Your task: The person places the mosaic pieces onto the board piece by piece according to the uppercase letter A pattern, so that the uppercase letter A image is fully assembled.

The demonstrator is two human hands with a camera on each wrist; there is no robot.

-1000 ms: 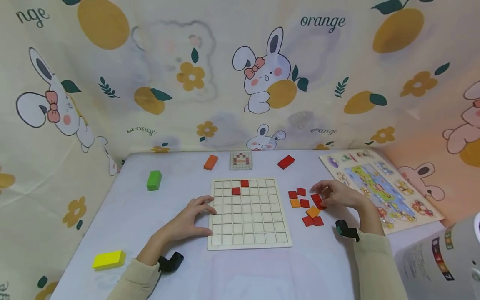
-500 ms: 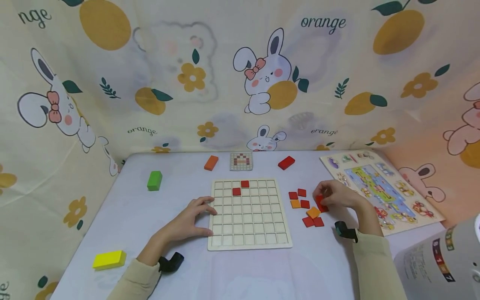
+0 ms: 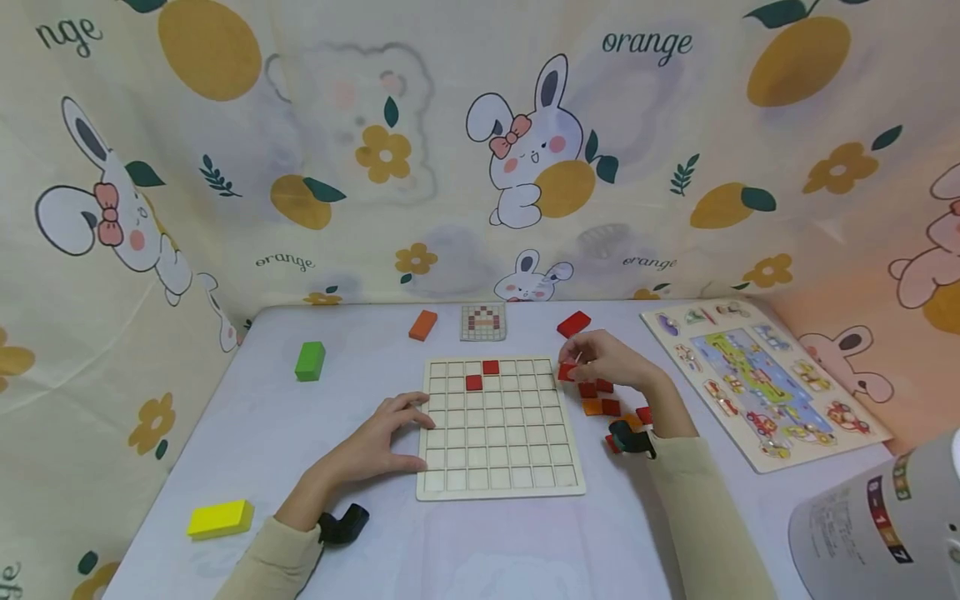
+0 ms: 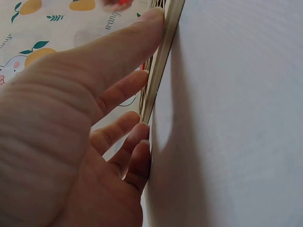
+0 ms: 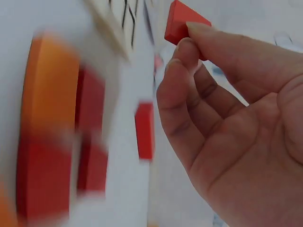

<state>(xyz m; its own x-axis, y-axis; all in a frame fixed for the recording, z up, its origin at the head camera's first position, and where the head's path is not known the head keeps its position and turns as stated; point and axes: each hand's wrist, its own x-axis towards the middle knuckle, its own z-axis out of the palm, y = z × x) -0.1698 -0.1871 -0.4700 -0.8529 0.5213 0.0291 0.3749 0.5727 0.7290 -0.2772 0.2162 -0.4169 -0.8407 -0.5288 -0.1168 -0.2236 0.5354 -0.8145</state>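
A cream grid board [image 3: 495, 457] lies mid-table, with two red square tiles [image 3: 491, 367] in its upper cells. Against its left edge rests my left hand [image 3: 375, 446], fingers and thumb spread and loosely bent; the left wrist view shows the fingertips [image 4: 141, 130] touching the rim. Just off the board's upper right corner, my right hand [image 3: 607, 360] pinches a red tile [image 5: 182, 21] between thumb and fingers, raised above the table. Below that hand lie loose red tiles [image 3: 611, 407] and an orange tile [image 3: 592, 407]; the right wrist and its black strap partly hide others.
A small pattern card [image 3: 483, 322] sits behind the board between an orange block [image 3: 423, 325] and a red block [image 3: 573, 323]. Green [image 3: 310, 361] and yellow [image 3: 220, 519] blocks stand at left. A picture puzzle board [image 3: 765, 383] and a white cylinder [image 3: 855, 525] occupy the right.
My right hand has picked a red tile from the right of the pile and carried it left, to the board's upper right corner. The left hand stays in place.
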